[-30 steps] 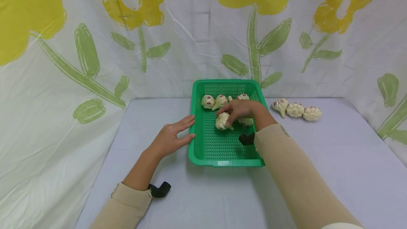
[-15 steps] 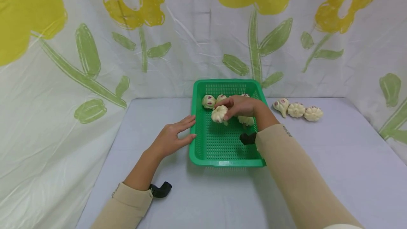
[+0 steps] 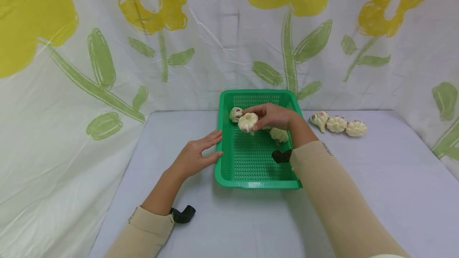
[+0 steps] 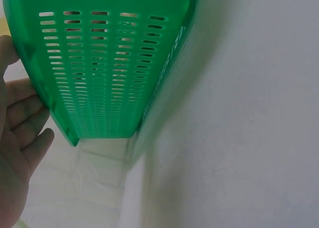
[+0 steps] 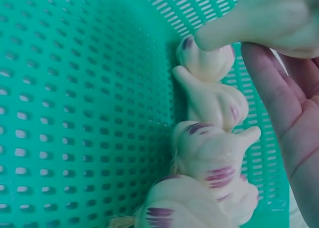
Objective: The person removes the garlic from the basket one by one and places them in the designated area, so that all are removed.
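My right hand (image 3: 274, 115) pinches a cream garlic bulb (image 3: 248, 122) between thumb and fingers, above the back half of a green perforated basket (image 3: 258, 184). The right wrist view shows the held bulb (image 5: 274, 18) with its stem pointing left, over several purple-streaked garlic bulbs (image 5: 217, 106) lined up in the basket. In the head view my hand hides part of that row; one bulb (image 3: 236, 114) shows at left and another (image 3: 279, 135) at right. My left hand (image 3: 191, 156) rests its extended fingertips and thumb against the basket's left rim, as the left wrist view (image 4: 25, 113) confirms.
To the right of the basket, three more garlic bulbs (image 3: 336, 124) lie in a row on the white tabletop (image 3: 358, 178). A white cloth with yellow flowers (image 3: 229, 59) hangs behind the table. Black wrist-worn pieces (image 3: 183, 214) show at both cuffs.
My right hand has raised the garlic bulb off the basket floor and carried it slightly back and left. The left hand keeps its place at the rim.
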Tool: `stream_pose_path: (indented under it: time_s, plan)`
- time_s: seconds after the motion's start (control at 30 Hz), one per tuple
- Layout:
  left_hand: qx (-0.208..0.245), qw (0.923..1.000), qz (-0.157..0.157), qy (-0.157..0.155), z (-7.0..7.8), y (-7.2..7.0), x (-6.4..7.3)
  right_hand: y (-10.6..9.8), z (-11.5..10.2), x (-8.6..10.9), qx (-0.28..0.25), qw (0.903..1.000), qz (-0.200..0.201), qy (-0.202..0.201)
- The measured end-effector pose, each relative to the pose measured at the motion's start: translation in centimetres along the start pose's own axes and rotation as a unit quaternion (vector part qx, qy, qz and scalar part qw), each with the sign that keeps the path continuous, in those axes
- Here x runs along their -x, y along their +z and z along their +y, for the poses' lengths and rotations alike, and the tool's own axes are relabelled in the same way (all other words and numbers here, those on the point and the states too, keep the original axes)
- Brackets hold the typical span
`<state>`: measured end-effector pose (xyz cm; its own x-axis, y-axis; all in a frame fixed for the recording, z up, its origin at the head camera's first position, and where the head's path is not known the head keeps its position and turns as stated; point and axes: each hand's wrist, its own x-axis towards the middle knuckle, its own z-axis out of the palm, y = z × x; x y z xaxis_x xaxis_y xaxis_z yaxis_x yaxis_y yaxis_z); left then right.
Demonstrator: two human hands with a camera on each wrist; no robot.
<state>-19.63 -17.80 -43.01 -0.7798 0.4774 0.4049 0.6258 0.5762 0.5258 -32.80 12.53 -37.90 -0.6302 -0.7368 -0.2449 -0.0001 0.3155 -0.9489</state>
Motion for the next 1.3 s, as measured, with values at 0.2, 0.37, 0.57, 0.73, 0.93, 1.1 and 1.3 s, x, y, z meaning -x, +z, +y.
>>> stream_pose_path:
  time_s: [0.2, 0.37, 0.57, 0.73, 0.93, 1.1, 1.3]
  plan:
    - [0.004, 1.0, 0.001, -0.002, 0.0, 0.0, 0.0, 0.0, -0.3, 0.1, -0.012, 0.9995, 0.014, -0.025]
    - [0.004, 1.0, 0.004, 0.001, 0.0, 0.0, 0.1, -0.2, -0.4, 0.1, -0.006, 0.9988, 0.028, -0.04]
    - [0.007, 0.9999, 0.006, 0.007, 0.1, 0.0, 0.1, -0.3, -0.5, 0.1, 0.008, 0.9981, 0.042, -0.045]
    - [0.008, 0.9999, 0.006, 0.012, -0.1, 0.1, 0.0, -0.3, -0.6, 0.2, 0.004, 0.9967, 0.061, -0.053]
    - [0.007, 0.9998, 0.004, 0.016, -0.1, 0.1, -0.1, -0.5, -1.0, 0.8, 0.008, 0.9926, 0.098, -0.07]
    - [0.004, 0.9998, 0.007, 0.015, 0.0, 0.0, -0.1, -0.9, -2.1, 1.7, 0.013, 0.9877, 0.139, -0.069]
    - [0.0, 0.9999, 0.005, 0.016, 0.0, -0.1, -0.1, -1.5, -3.8, 3.2, -0.022, 0.985, 0.148, -0.085]
